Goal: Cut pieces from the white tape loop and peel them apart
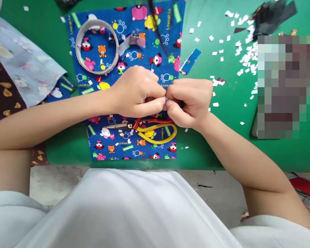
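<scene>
My left hand (141,93) and my right hand (191,101) meet knuckle to knuckle above a blue cartoon-print cloth (144,155). Both are closed, thumbs and fingertips pressed together around a tiny greyish bit that is mostly hidden. Just below them on the cloth lies a pair of scissors (130,126) with red and yellow handles, its blades pointing left. A nearly used-up roll of tape (78,51) rests on the cloth beyond my left hand. From its right side a clear tape end (135,39) sticks out, with a printed scrap at its tip.
White paper bits (245,58) are scattered over the green table (222,144), thickest at right. A black scrap (271,20) lies at the far right, beside a pixelated patch. Pale blue printed fabric (28,69) and brown fabric (5,93) lie left. A small blue strip (191,62) sits near my right hand.
</scene>
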Tool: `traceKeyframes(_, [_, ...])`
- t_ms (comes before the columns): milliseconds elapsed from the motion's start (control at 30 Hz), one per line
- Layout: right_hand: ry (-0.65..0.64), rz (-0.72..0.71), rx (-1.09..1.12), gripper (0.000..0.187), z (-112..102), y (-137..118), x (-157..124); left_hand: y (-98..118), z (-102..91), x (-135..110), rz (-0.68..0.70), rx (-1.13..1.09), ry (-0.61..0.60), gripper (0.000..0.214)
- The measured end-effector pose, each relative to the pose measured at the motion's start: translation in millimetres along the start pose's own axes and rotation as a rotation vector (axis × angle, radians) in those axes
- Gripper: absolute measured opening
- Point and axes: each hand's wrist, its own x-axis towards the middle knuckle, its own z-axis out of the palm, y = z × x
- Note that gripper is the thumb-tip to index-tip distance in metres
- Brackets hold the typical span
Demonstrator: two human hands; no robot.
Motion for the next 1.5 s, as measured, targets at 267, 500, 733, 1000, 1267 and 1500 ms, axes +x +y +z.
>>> traceKeyframes(267, [0.090, 0.141, 0.251, 0.029, 4, -3, 11, 4, 1.1, -3, -0.097, -0.100, 0.135, 0.047])
traceKeyframes(500, [0.169, 0.228, 0.369, 0.036, 8, -7, 20, 1, 0.6, -2, -0.065, -0.125, 0.167, 0.043])
traceKeyframes(733, [0.170, 0.156, 0.378, 0.035, 8, -5, 9, 1, -2.1, -3, -0.032, -0.113, 0.087, 0.038])
traceKeyframes(1000, [0.126, -0.069, 0.072, 0.027, 0, -7, 0, 6, -4.2, -4, 0.044, 0.054, 0.051, 0.041])
traceKeyframes(1267, [0.179, -0.130, -0.033, 0.021, 4, -9, -2, 5, -2.8, -5, 0.073, 0.160, 0.065, 0.036])
traceKeyframes(1500, [0.166, -0.141, 0.013, 0.021, 2, -10, 0, 7, -6.4, -1, 0.099, 0.176, 0.098, 0.032])
